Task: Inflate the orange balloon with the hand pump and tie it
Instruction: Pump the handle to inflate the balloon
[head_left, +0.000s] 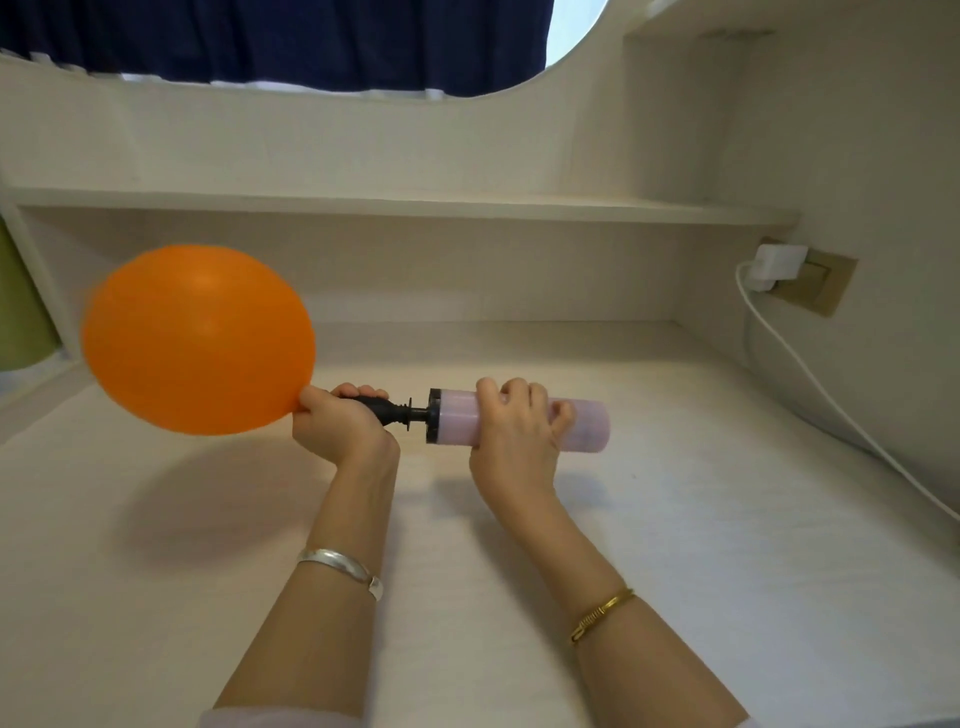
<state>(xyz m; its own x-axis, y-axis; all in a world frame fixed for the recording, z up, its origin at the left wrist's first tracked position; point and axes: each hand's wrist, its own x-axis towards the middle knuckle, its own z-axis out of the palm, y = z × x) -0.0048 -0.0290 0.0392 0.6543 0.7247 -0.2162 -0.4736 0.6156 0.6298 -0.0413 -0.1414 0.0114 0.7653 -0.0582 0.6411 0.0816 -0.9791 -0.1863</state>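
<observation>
- The round orange latex balloon (197, 340), well filled, is held above the pale wooden desk (675, 545), left of centre.
- The balloon's neck is pinched onto the black nozzle (387, 410) by the curled left hand (337, 421).
- The pink translucent pump cylinder (519, 423) is gripped by the right hand (514, 431), fingers wrapped around it.
- Step judged: pumping, near its end.
- Next move calls for the neck to be kept pinched while slid off the nozzle, then knotted.

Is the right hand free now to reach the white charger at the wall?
Probably not yet: the right hand grips the pump, though the desk toward the charger looks unobstructed.
</observation>
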